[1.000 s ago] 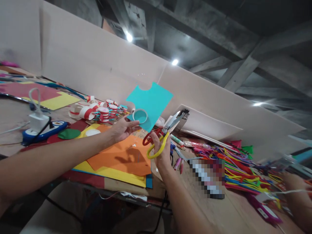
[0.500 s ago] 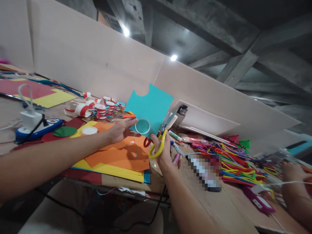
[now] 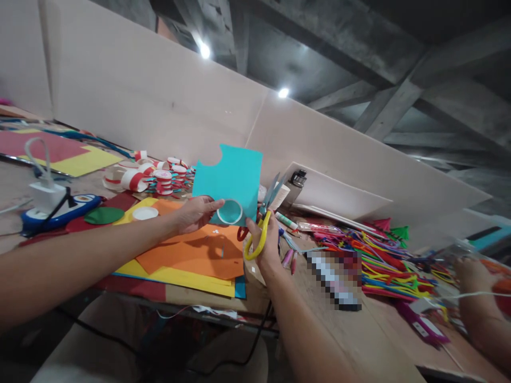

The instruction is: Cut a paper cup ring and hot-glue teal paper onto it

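Observation:
A turquoise sheet (image 3: pixel 235 173) with a curved notch cut from its top edge is held up above the table. Against its lower part lies a white-rimmed ring (image 3: pixel 241 211). My left hand (image 3: pixel 196 214) pinches the sheet's lower left edge, thumb beside the ring. My right hand (image 3: pixel 266 244) is closed round scissors (image 3: pixel 260 243) with one yellow and one red handle. Their blades point up and are parted, just right of the sheet, apart from it. The right thumb touches the sheet's lower right corner. Orange sheets (image 3: pixel 191 252) lie below on yellow ones.
Red-and-white paper rings (image 3: pixel 163 181) stand behind my left hand. A green disc (image 3: pixel 104 215), white disc (image 3: pixel 145 214) and blue power strip (image 3: pixel 59 213) lie left. On the right are a dark-capped bottle (image 3: pixel 296 187), colourful pipe cleaners (image 3: pixel 383 271), a purple glue gun (image 3: pixel 421 324) and another person's arm (image 3: pixel 475 298).
The turquoise sheet has turned and shifted left, away from the scissor blades. My left fingers, stretched out before, have closed on its edge by the ring. My right hand has barely moved.

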`<state>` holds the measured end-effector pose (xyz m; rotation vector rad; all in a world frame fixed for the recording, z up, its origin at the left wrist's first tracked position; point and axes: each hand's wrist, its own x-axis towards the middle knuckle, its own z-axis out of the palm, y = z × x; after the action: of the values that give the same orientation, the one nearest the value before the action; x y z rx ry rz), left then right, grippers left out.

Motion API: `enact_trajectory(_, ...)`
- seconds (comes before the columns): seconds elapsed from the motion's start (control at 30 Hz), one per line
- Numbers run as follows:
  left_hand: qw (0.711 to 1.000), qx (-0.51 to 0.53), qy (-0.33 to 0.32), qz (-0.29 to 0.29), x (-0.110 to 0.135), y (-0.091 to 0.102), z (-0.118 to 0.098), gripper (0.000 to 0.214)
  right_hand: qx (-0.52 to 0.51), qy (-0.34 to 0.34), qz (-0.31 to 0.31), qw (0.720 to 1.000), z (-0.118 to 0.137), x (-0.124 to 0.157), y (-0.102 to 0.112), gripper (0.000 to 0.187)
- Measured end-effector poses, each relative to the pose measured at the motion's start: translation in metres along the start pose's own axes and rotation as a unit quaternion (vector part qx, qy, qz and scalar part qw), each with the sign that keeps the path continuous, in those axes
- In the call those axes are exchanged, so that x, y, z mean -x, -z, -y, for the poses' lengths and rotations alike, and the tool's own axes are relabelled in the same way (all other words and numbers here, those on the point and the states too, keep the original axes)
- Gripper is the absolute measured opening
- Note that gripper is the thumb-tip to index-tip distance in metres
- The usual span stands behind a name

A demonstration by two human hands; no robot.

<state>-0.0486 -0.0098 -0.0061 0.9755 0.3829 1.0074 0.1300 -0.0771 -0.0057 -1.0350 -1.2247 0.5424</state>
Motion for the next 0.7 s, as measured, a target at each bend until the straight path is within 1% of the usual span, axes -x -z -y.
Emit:
enact_trajectory(0.1, 1.0, 0.01, 0.002, -0.02, 0.002, -0.003, -0.002, 0.025, -0.017, -0.007, -0.01, 1.0, 0.005, 0.001, -0.003, 0.038)
enact_trajectory(0.2, 0.999, 0.038, -0.001, -0.018, 0.0, -0.001, -0.007, 0.016, -0.047, -0.029, -0.01, 0.998, 0.007, 0.0, -0.005, 0.037)
enact_trajectory(0.27, 0.998, 0.06, -0.01, -0.019, -0.003, 0.002, -0.011, 0.012, -0.052, -0.046, -0.004, 0.998, 0.004, 0.0, -0.004, 0.04)
enact_trajectory(0.33, 0.995, 0.085, -0.03, -0.036, -0.006, 0.005, -0.015, 0.014, -0.039, -0.048, 0.002, 0.998, -0.001, -0.001, -0.003, 0.044)
enact_trajectory(0.4, 0.991, 0.112, -0.051, -0.057, -0.01, 0.007, -0.019, 0.014, -0.02, -0.036, 0.016, 0.999, -0.006, 0.0, -0.003, 0.046)
enact_trajectory(0.57, 0.976, 0.172, -0.08, -0.102, -0.013, 0.005, -0.023, 0.011, 0.069, -0.012, 0.075, 0.995, -0.008, 0.004, -0.005, 0.035)
enact_trajectory(0.63, 0.973, 0.186, -0.08, -0.112, -0.011, 0.001, -0.025, 0.013, 0.093, -0.004, 0.088, 0.992, -0.006, 0.005, -0.007, 0.033)
enact_trajectory(0.7, 0.971, 0.195, -0.077, -0.113, -0.01, -0.004, -0.026, 0.014, 0.09, 0.006, 0.086, 0.992, -0.003, 0.006, -0.009, 0.03)
